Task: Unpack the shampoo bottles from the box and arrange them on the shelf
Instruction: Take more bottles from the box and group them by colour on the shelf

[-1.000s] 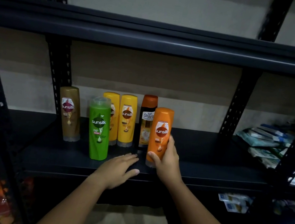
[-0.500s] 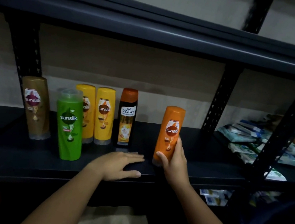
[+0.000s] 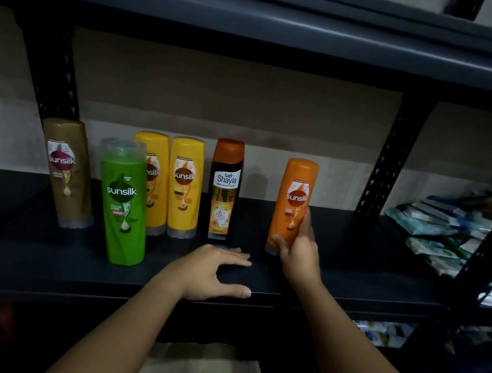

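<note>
My right hand [image 3: 299, 248] grips the lower part of an orange Sunsilk bottle [image 3: 295, 192], which stands upright on the dark shelf [image 3: 44, 257], right of the others. My left hand [image 3: 212, 272] rests flat on the shelf near its front edge, fingers spread. To the left stand a black Safi Shayla bottle [image 3: 224, 190] with an orange cap, two yellow bottles [image 3: 184, 188] [image 3: 157, 156], a green bottle [image 3: 123, 202] further forward, and a brown bottle [image 3: 68, 173]. The cardboard box [image 3: 200, 370] sits below the shelf between my forearms.
Black perforated uprights [image 3: 387, 163] [image 3: 57, 76] stand at the back of the shelf. Stacked packets [image 3: 438, 222] fill the neighbouring shelf on the right. Another shelf board [image 3: 258, 23] runs overhead. More packets [image 3: 381, 333] lie on the lower level at right.
The orange bottle in my right hand has shifted rightward, away from the black bottle, and further back on the shelf. My left hand stays flat on the shelf.
</note>
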Available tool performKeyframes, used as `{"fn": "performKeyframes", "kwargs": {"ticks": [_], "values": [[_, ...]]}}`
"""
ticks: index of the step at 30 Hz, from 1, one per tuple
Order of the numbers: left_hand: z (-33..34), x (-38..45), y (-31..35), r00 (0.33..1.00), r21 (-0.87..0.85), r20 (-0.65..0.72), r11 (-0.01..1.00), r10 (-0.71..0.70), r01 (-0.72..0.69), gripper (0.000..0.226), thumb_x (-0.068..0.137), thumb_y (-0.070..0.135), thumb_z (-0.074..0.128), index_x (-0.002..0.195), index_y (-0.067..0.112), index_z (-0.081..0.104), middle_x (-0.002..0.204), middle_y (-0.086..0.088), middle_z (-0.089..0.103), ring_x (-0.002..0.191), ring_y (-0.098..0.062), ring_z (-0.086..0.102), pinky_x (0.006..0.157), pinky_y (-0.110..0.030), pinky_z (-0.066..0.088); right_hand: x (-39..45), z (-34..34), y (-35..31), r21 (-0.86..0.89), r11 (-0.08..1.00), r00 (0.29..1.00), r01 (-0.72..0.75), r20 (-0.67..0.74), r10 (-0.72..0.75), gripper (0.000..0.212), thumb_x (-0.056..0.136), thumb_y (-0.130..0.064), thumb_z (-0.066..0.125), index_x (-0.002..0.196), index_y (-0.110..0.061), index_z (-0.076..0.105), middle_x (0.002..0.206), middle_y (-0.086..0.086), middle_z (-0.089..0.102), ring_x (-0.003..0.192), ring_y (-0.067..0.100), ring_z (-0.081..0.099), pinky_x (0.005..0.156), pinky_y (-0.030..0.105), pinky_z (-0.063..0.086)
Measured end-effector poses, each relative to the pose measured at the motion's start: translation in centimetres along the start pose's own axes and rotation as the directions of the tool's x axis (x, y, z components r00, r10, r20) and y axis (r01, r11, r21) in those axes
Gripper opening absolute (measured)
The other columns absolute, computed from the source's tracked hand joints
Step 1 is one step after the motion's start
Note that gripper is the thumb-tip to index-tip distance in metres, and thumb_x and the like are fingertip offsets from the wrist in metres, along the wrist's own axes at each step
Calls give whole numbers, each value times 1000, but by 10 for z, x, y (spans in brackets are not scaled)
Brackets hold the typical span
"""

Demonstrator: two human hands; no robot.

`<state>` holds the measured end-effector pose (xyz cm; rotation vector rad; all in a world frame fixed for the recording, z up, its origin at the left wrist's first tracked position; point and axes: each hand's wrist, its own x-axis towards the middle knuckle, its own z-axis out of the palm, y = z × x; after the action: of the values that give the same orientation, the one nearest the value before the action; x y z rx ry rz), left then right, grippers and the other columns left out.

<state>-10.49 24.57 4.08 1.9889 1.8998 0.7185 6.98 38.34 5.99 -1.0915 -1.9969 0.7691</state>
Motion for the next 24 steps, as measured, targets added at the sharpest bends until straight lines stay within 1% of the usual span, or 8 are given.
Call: {"fn": "performKeyframes", "kwargs": {"ticks": [6,11,15,17,24], "values": [[1,1,-1,1000,-40,-7,999,-24,24,78,73,75,74,142,42,56,151,26,46,142,14,30,123,-33,28,3,5,2,-15,1000,1000,-1,3,1,93,99,-31,63,161,-30,-5,156,8,33,139,31,42,109,48,40],[1,0,-1,1000,-47,-13,999,-29,28,77,74,74,75,141,42,57,151,25,47,142,13,30,123,-32,28,3,8,1,3,1000,1000,-21,13,21,93,100,-34,61,160,-32,-10,156,8,30,139,29,42,108,48,40],[0,0,1,999,-48,-23,998,-28,27,75,74,72,76,141,41,58,150,25,48,141,14,31,121,-28,27,2,12,0,-59,997,999,-44,-19,43,95,100,-33,60,159,-31,-15,154,11,25,135,32,43,107,52,43],[0,0,1,999,-49,-23,998,-36,34,75,74,71,76,140,41,58,150,25,48,140,14,31,121,-27,27,2,13,1,-97,994,998,-59,-11,58,99,99,-31,61,159,-30,-18,155,13,23,134,34,44,107,53,44],[1,-1,1,999,-56,-29,998,-40,39,75,73,72,76,139,41,59,150,25,49,141,13,33,122,-31,29,7,12,-1,-76,984,987,-161,-18,160,104,96,-30,66,160,-29,-16,153,15,31,134,35,46,106,56,42]]}}
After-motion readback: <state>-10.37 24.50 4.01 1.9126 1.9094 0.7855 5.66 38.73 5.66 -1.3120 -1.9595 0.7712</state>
